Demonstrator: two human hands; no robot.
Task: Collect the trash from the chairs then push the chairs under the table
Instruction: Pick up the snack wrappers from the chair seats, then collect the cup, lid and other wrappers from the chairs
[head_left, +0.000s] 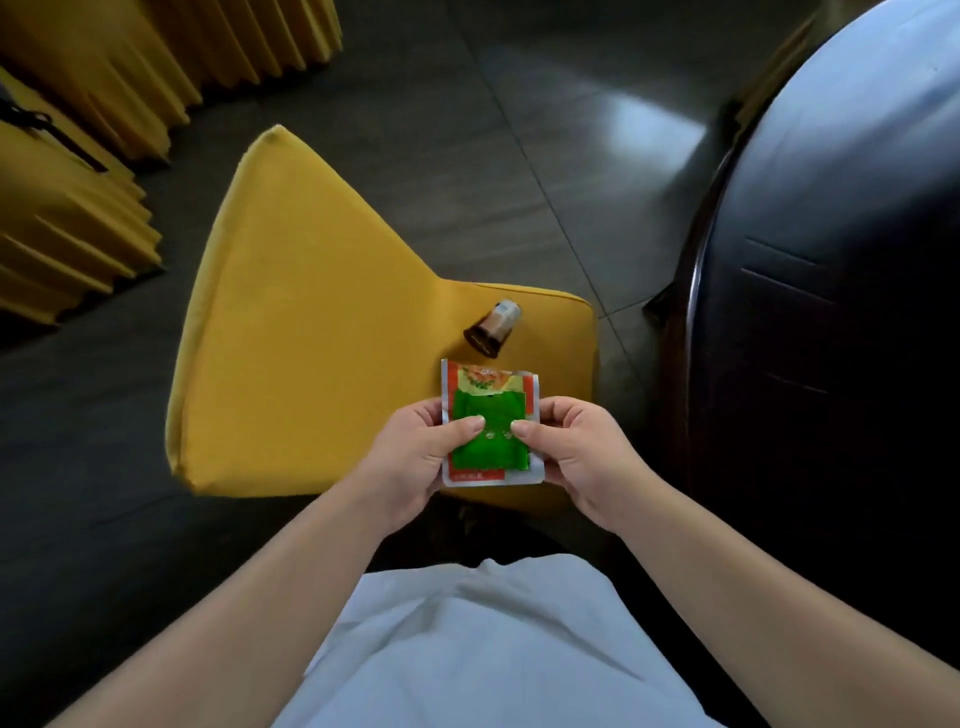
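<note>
Both our hands, left hand (415, 457) and right hand (582, 457), pinch wrapper (491, 415) above near edge of chair (311, 322). Bottle (493, 327) lies just beyond. Advice: shift wrapper to one hand, free other for bottle.

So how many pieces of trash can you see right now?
2: a green packet held in both hands above the yellow chair, and a small brown bottle lying on its seat. Others could be out of view.
</note>
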